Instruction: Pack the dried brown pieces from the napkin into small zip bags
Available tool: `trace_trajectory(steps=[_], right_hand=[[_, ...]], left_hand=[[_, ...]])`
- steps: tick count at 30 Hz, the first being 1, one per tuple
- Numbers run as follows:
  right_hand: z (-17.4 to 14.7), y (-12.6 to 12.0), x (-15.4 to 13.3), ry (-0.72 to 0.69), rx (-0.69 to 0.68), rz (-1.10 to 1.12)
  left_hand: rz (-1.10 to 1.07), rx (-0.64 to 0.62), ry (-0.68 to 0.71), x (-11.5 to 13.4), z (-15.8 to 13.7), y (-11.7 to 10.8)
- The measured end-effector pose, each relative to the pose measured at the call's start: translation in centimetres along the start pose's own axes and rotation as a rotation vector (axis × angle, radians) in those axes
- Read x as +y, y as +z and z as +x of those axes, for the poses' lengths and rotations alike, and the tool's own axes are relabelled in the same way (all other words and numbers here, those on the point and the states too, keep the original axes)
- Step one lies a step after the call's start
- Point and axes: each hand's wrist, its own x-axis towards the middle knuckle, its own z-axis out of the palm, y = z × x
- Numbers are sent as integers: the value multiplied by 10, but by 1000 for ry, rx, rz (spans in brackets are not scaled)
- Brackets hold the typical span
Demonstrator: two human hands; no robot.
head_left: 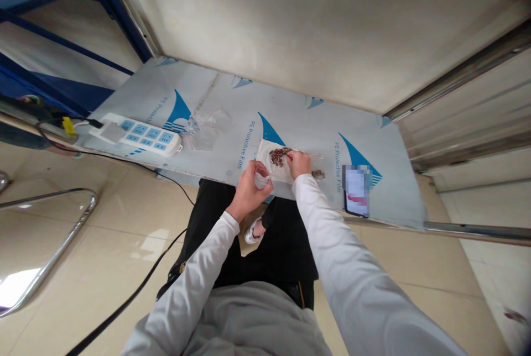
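My left hand [250,187] is closed around a small clear plastic bag [262,177], its mouth spread into a round opening near the table's front edge. Just right of it, a white sheet [284,174] bears a heap of small dark brown pieces [277,157], too small to name. My right hand [298,163] reaches down at the heap's right side with its fingertips pinched together. Whatever sits between those fingertips is hidden. By the right wrist lies a clear bag with a few brown pieces [317,174] inside.
Film covers the narrow metal table [215,171]. A white power strip [143,134] with a plugged-in cable lies at left, beside a pile of clear plastic bags [209,129]. A phone [355,191] rests at right. A pale panel [290,30] rises behind.
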Motion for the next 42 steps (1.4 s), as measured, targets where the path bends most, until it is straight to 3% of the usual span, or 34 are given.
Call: trace_trajectory(steps=[4,8,11,14,18,21,24,30,36,39,42], right_hand=[[7,-3,1,23,27,83],[-8,-24,-6,10,58,200],[-42,-54,-21,-129,71,473],[-78,-88,-43,-327,-79,686],[-98,-118,-66,-566,-182,311],[-98,-127,-74,-657,-206,36],[-98,-130,-77,-666,-207,-32],[-105,-125,-80,-723,-123,87],[-125,-100,-76,-685,-6,229],[-131,-83,-69,-710,37,418],[-113,-60,-50,-536,145,578]], left_hand=[[0,-2,-4,0,-1,1],[1,7,25,0,-1,0],[-11,2,59,4,-1,0],[-43,0,91,12,0,2],[-60,-33,115,23,-1,7],[-27,-55,128,26,-3,9],[-1,-40,127,26,-6,9],[-30,-9,133,28,-8,9],[-173,33,127,25,-13,8],[-201,76,101,18,-17,5],[-171,132,62,12,-19,2]])
